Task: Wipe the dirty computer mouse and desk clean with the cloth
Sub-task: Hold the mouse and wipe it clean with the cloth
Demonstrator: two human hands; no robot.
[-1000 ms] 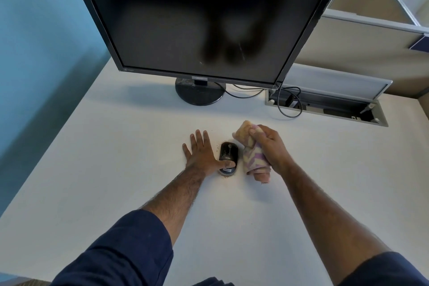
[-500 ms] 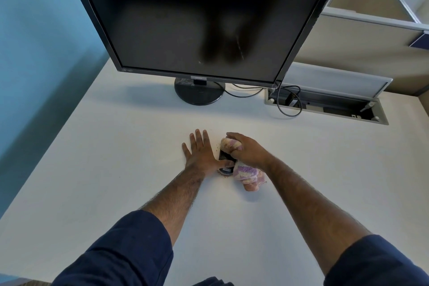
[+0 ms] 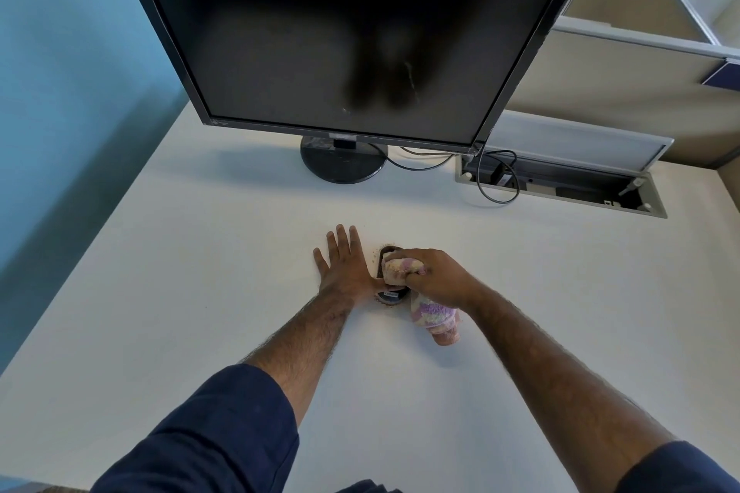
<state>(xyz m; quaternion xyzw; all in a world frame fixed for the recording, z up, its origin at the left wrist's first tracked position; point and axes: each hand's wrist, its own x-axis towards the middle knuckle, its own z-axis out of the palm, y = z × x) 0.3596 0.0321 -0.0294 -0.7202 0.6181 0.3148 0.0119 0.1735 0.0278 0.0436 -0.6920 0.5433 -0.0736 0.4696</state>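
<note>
A black computer mouse [image 3: 390, 295] lies on the white desk [image 3: 200, 272], with brown crumbs around its edges. My left hand [image 3: 344, 268] rests flat on the desk just left of the mouse, fingers spread, thumb against the mouse's side. My right hand [image 3: 434, 278] grips a fluffy pink, purple and cream cloth [image 3: 434, 314] and presses its front end down on top of the mouse. Most of the mouse is hidden under the cloth and hand. The cloth's tail hangs out behind my right hand.
A large dark monitor [image 3: 352, 36] stands on a round base [image 3: 342, 164] at the back of the desk. An open cable tray [image 3: 560, 184] with black cables sits to its right. A blue wall runs along the left, a partition behind.
My right hand has brought the cloth from beside the mouse onto its top and is rubbing it. My left hand has stayed flat against the mouse's left side.
</note>
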